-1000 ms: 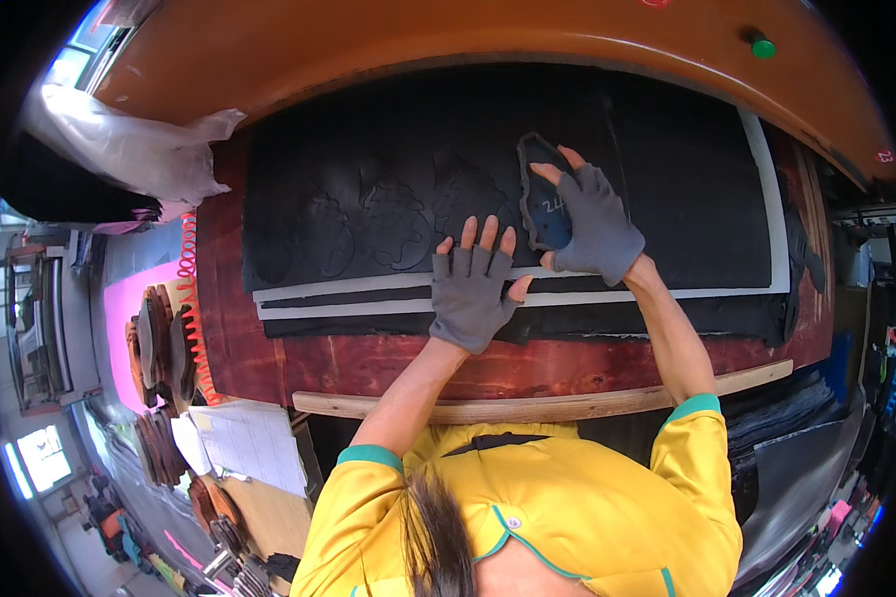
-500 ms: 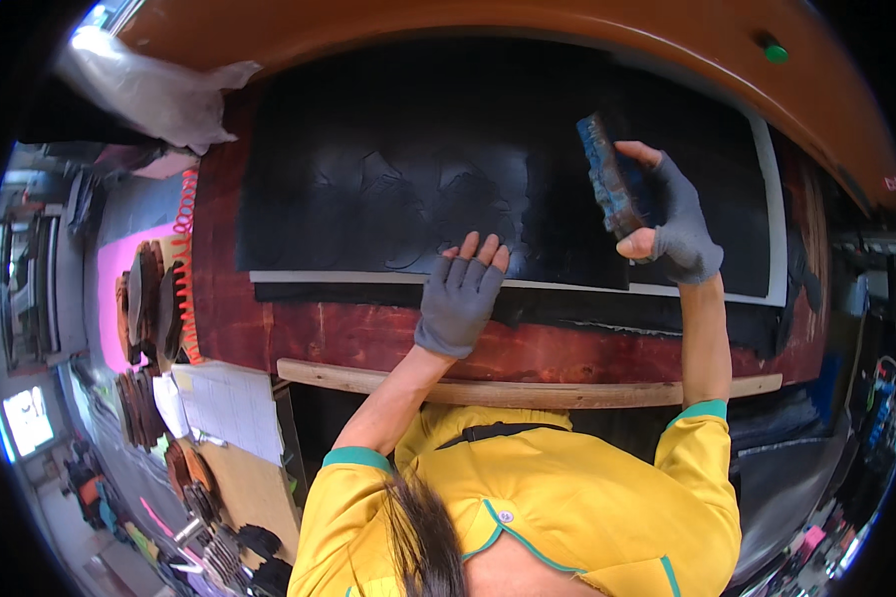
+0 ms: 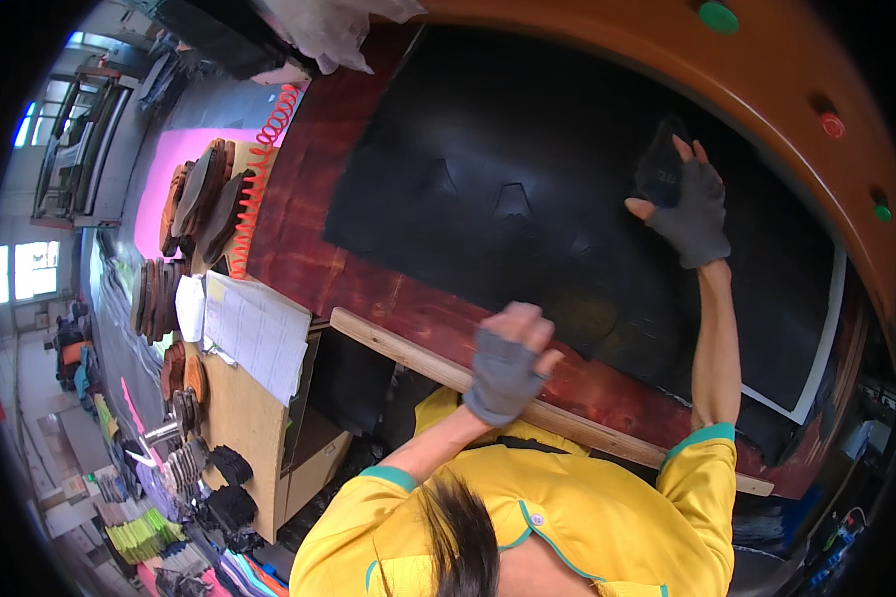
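Observation:
My right hand [image 3: 692,214], in a grey fingerless glove, is over the right part of a black sheet [image 3: 448,119]. Its thumb and fingers span a dark, rounded, flat-faced cutting die [image 3: 655,174] with a faint pale marking. Whether the die touches the sheet is hard to see, dark against dark. My left hand [image 3: 508,368], gloved alike, hovers by the table's front edge with its fingers curled in, slightly blurred, and nothing visible in it. Several cut outlines [image 3: 513,202] show in the sheet's surface, between the two hands.
A wooden strip [image 3: 398,348] edges the dark red table [image 3: 299,269]. An orange-brown machine beam [image 3: 767,70] with green and red buttons crosses the far side. At left are a coiled red hose [image 3: 277,124], stacked brown pieces [image 3: 194,194] and paper sheets [image 3: 259,328].
My view has turned. My right hand has swung the cutting die from its tilted, edge-on position to face up over the sheet. My left hand has drawn back from the sheet, curling its fingers.

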A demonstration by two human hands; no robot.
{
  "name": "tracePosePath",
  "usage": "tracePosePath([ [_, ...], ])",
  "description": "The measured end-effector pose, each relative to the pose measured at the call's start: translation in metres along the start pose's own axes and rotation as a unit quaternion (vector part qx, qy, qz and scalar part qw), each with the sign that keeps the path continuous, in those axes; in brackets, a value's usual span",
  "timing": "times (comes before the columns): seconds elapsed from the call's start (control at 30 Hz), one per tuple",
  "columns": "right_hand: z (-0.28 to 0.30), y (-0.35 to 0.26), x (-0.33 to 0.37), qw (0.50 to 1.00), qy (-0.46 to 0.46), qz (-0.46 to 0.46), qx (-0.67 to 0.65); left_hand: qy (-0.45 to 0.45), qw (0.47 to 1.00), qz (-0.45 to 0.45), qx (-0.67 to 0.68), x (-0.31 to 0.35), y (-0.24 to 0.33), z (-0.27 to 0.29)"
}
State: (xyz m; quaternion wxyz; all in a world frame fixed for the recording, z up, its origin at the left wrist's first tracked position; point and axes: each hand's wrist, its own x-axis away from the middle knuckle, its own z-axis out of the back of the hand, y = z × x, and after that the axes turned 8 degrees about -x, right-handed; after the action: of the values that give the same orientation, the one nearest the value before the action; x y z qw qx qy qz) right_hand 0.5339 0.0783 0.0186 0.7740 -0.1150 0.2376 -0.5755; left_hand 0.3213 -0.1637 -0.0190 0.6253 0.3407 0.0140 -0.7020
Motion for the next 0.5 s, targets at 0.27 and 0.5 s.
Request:
tracePosePath([
  [0.27, -0.007, -0.043, 0.007, 0.988, 0.063, 0.119, -0.074, 0.190, 0.597, 0.509, 0.590, -0.029, -0.145, 0.051],
  [0.5, -0.095, -0.229, 0.015, 0.875, -0.115, 0.412, -0.228, 0.179, 0.457, 0.470, 0.733, -0.035, -0.169, 0.048],
])
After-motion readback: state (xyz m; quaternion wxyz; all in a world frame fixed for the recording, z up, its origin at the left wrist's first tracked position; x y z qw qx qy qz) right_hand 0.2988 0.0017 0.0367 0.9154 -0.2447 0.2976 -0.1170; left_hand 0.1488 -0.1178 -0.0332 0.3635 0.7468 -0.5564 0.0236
